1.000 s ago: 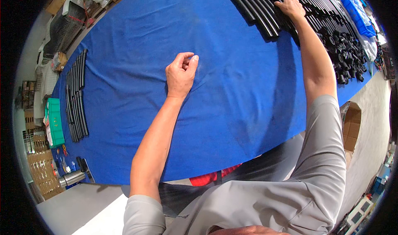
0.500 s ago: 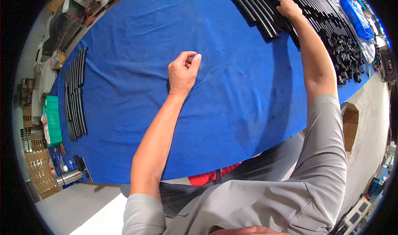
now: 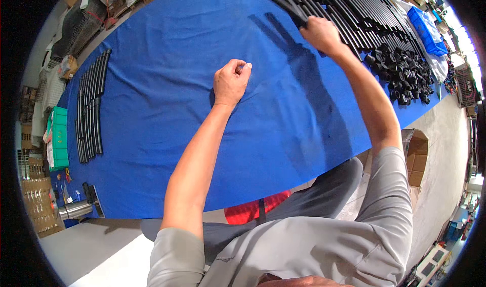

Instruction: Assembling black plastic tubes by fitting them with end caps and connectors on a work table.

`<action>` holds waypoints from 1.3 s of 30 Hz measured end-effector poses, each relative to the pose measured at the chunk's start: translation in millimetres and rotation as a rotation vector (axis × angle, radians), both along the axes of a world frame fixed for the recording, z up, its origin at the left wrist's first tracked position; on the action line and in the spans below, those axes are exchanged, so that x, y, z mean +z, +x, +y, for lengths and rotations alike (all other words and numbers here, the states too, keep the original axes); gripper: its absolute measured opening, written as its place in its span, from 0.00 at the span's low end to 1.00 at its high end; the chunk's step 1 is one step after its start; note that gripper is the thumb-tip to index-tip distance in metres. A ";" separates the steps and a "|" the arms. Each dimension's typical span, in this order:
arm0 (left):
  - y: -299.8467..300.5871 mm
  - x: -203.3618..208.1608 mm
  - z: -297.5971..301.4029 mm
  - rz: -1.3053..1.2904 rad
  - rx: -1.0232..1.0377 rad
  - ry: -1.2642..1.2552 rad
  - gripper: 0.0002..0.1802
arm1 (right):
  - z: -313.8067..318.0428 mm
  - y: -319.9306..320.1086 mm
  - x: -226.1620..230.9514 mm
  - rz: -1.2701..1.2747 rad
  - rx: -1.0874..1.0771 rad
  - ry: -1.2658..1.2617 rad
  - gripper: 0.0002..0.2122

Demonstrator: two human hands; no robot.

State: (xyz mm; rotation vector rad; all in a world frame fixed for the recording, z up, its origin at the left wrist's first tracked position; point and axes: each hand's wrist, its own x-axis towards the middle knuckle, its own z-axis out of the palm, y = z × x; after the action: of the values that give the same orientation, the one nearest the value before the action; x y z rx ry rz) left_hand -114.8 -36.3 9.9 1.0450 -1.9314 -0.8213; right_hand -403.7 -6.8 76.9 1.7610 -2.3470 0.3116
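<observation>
My right hand (image 3: 323, 35) is closed around the near end of black tubes (image 3: 281, 3), apparently two, held up at the left side of a large row of similar tubes (image 3: 349, 13). Their shadow falls on the blue cloth, forked at its far end. Over the middle of the cloth is my left hand (image 3: 232, 82), its fingers curled in toward the thumb and nothing visible in them. The hidden inside of the right fist keeps the tubes' lower ends out of sight.
Small black fittings (image 3: 402, 72) lie heaped at the right, beside a blue bin (image 3: 428, 31). Shorter rows of black tubes (image 3: 91, 110) lie at the left on the blue cloth (image 3: 167, 120). Near them are a green crate (image 3: 59, 137) and a metal cylinder (image 3: 76, 210).
My right hand has moved left and nearer from the tube row, lifting black tubes with it. My left hand has stayed over the middle, still curled.
</observation>
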 end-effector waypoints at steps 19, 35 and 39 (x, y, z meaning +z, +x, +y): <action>-9.7 -1.4 -3.2 0.033 0.015 -0.198 0.19 | 14.5 22.2 -20.8 0.032 -0.083 -0.038 0.16; -4.8 6.1 17.9 -0.351 -0.385 -0.739 0.22 | 138.1 11.7 -18.7 0.023 0.002 -0.138 0.17; -14.9 8.7 21.2 -0.342 -0.403 -0.750 0.24 | 164.8 -101.9 -26.7 0.486 -0.331 -0.210 0.12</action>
State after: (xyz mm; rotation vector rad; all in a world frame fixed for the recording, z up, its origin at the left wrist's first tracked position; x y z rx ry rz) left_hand -129.7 -15.1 18.6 0.3527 -2.4887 -0.0589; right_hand -505.6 158.0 50.2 1.1650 -2.1068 0.0628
